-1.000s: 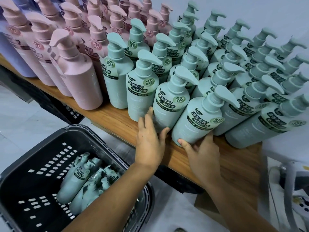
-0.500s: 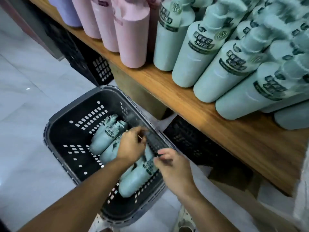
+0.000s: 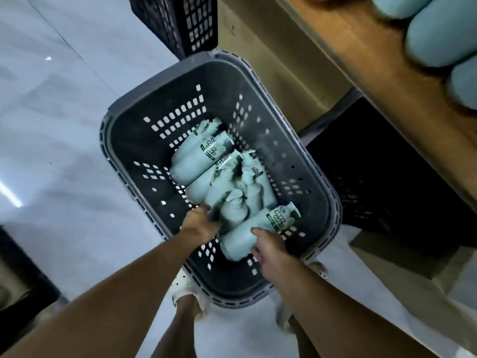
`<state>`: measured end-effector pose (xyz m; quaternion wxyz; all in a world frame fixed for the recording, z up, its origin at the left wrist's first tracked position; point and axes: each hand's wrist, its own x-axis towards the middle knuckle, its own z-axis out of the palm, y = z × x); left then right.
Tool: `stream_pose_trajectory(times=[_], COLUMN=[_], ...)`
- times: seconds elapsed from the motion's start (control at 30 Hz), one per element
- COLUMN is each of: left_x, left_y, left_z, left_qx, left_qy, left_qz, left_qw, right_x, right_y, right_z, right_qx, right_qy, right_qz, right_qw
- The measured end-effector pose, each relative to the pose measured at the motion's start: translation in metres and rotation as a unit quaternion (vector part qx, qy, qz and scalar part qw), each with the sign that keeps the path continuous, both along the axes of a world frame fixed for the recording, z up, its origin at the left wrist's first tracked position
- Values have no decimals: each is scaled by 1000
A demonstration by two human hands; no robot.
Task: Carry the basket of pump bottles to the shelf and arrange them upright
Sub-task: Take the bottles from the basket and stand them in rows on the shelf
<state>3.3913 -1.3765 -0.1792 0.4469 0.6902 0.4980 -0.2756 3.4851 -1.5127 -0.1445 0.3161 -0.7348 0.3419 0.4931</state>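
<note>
In the near end of the dark basket (image 3: 124,140), which sits on the floor below the wooden shelf (image 3: 361,73), the teal pump bottles (image 3: 196,161) lie jumbled on their sides, their pumps smeared by blur. The right hand (image 3: 271,250) grips the base of the nearest bottle (image 3: 240,240), thumb on top. The left hand (image 3: 200,224) reaches into the heap beside it, perhaps touching a bottle. Its fingers are hidden, so its grip cannot be told. Blurred shelf bottles (image 3: 444,34) are cut off at the frame's top right.

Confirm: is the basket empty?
No, several teal pump bottles lie heaped inside the dark basket.
</note>
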Motion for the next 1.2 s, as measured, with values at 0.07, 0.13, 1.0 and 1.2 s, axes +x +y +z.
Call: stream_pose_trajectory(times=[0.07, 0.13, 1.0, 1.2], left_x=[2, 8, 35, 24], left_y=[-2, -5, 1, 9], left_z=[-14, -26, -82, -81], left_qx=[-27, -37, 126, 155], left_qy=[2, -22, -186, -263], left_qz=[11, 17, -80, -145], left_qw=[1000, 999, 971, 941], right_x=[-6, -10, -30, -18], right_y=[9, 16, 15, 20], right_z=[-19, -35, -88, -88], right_qx=[-20, -43, -63, -71], right_qy=[-9, -26, -221, -128], right_qz=[4, -1, 111, 77], right_qw=[1000, 999, 967, 986])
